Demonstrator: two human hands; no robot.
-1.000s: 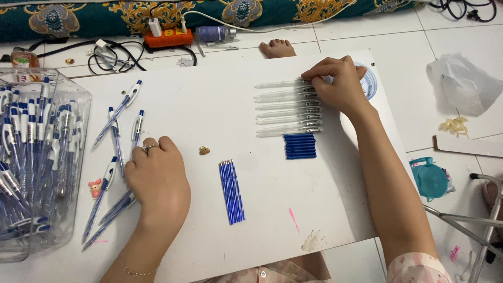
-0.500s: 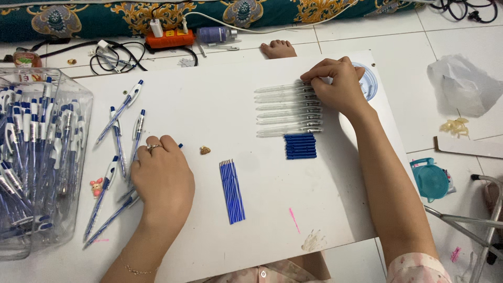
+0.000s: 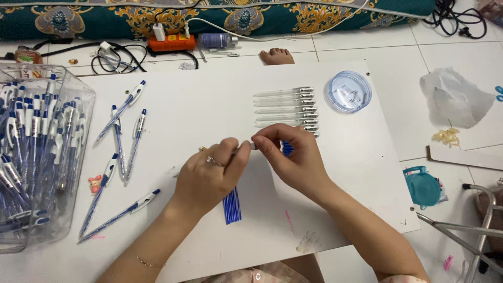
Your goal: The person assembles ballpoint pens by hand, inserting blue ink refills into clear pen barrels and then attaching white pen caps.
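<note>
**Two hands meet over a pen part**

The white board (image 3: 209, 110) is the biggest thing here. At its left edge stands a clear tub (image 3: 36, 157) full of blue pens. Loose pens (image 3: 123, 136) lie on the board's left half. A row of clear pen tubes (image 3: 285, 107) sits near the board's top middle. In the board's middle, the left hand (image 3: 207, 175) and right hand (image 3: 291, 154) touch, both pinching 1 small white pen part (image 3: 250, 146). Blue refills (image 3: 231, 205) lie just below the left hand.
</note>
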